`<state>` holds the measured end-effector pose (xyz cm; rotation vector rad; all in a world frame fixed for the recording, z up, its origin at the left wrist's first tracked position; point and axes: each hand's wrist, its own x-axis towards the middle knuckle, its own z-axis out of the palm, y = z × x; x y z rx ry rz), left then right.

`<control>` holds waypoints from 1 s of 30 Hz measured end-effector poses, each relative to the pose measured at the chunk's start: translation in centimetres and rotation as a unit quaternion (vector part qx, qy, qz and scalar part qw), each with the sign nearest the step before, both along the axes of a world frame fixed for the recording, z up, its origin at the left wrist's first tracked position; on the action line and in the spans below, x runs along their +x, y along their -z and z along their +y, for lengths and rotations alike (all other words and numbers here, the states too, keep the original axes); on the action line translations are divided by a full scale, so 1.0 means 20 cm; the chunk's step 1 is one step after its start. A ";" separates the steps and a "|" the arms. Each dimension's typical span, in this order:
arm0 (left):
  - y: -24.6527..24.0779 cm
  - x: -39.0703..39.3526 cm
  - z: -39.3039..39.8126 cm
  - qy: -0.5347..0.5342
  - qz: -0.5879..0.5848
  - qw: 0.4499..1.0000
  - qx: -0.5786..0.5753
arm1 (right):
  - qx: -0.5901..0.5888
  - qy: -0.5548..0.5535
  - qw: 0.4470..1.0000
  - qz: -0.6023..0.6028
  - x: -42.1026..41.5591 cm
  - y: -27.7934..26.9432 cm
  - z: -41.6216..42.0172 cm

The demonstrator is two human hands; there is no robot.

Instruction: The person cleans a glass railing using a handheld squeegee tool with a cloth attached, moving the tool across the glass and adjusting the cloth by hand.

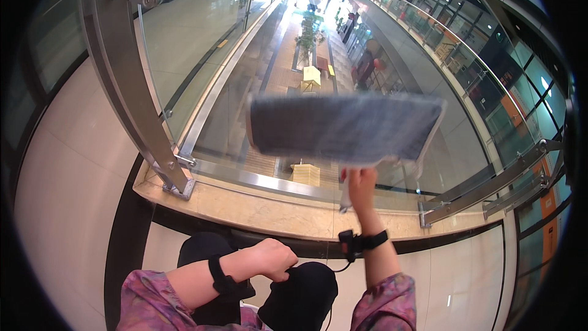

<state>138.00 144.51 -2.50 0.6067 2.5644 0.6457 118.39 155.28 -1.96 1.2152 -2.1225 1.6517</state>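
Observation:
My right hand [362, 188] is closed around the pale handle [345, 200] of a wide window-cleaning tool. Its head carries a dark grey-blue cloth pad [344, 126] with light edges, blurred by motion. The pad lies in front of a clear glass balustrade panel [220, 133]; whether it touches the glass I cannot tell. Beside my bent knee [301, 294], in black trousers, my left hand [275, 259] rests with curled fingers and nothing visible in it. The undersides of those fingers are hidden.
A steel post [133, 87] with glass clamps stands at left, another steel support [482, 184] at right. A stone ledge [257, 209] runs along the panel's foot. Beyond the glass, an atrium drops to a lower floor with a yellow-roofed stall [311, 76]. A cable hangs from my right wrist strap [363, 242].

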 end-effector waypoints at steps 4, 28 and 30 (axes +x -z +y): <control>-0.03 0.00 -0.01 -0.014 -0.024 0.999 -0.044 | 0.070 0.092 0.986 -0.120 0.18 0.39 0.18; -0.06 -0.19 0.14 0.027 -0.022 0.997 -0.064 | -0.150 0.127 0.974 -0.115 -0.10 -0.36 0.45; -0.03 -0.19 0.13 0.026 -0.038 0.997 -0.059 | -0.118 0.170 0.964 -0.165 -0.03 0.00 0.55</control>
